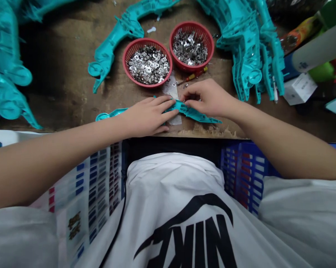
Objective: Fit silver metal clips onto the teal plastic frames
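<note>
A curved teal plastic part lies along the front edge of the wooden table. Across its middle rests my left hand, palm down with the fingers stretched out and spread. My right hand is over the part just right of those fingers, thumb and index finger pinched close to its surface. Whatever the pinch holds is too small or hidden to make out. Beyond the hands stand two red baskets: the left basket holds small flat metal pieces, and the right basket holds small metal clips.
A screwdriver with a yellow and red handle lies behind my right hand. More teal parts are stacked at the right, others at the left. A small white box stands far right. Plastic crates flank my lap below the table edge.
</note>
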Available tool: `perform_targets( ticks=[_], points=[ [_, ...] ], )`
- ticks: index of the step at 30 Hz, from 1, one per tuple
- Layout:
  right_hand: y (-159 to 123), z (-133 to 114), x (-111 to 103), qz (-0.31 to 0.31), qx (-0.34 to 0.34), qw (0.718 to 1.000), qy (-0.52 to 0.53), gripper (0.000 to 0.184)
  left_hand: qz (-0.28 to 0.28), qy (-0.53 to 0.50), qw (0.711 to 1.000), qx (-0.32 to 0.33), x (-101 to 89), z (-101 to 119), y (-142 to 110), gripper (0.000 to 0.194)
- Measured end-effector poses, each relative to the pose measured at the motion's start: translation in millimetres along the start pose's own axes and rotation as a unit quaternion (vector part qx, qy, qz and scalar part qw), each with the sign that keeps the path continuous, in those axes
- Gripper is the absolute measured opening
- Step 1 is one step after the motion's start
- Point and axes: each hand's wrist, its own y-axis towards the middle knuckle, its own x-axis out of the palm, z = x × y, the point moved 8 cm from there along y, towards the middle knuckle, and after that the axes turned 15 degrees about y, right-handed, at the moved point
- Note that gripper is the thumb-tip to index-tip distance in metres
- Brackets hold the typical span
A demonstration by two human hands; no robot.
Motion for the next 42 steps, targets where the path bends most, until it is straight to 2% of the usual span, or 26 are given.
perform_targets(
  ticks=[7, 14, 21, 28, 34, 42],
  points=[
    [1, 15, 2, -0.001, 0.072, 0.997, 0.001, 0.022, 0.019, -0.01, 0.999, 0.049, -9.5, 4, 2, 0.043],
    [5, 32, 12, -0.014, 0.041, 0.998, 0.042, 0.018, 0.049, -0.063, 0.995, 0.057, -9.1, 2, 1, 0.046],
    [5, 25, 11, -0.014, 0.019, 0.999, 0.045, 0.016, 0.045, -0.114, 0.991, 0.052, -8.0, -6, 3, 0.049],
    [3, 20, 25, -0.092, -0.036, 0.995, 0.021, 0.015, 0.045, -0.119, 0.99, 0.06, -7.6, -7, 5, 0.047],
    [2, 15, 30, -0.113, -0.081, 0.99, -0.01, 0.022, 0.057, -0.124, 0.989, 0.056, -6.8, -8, 5, 0.047],
    [-4, -7, 37, -0.113, -0.082, 0.983, -0.116, 0.025, 0.05, -0.106, 0.992, 0.043, -7.5, -7, 6, 0.044]
  ],
)
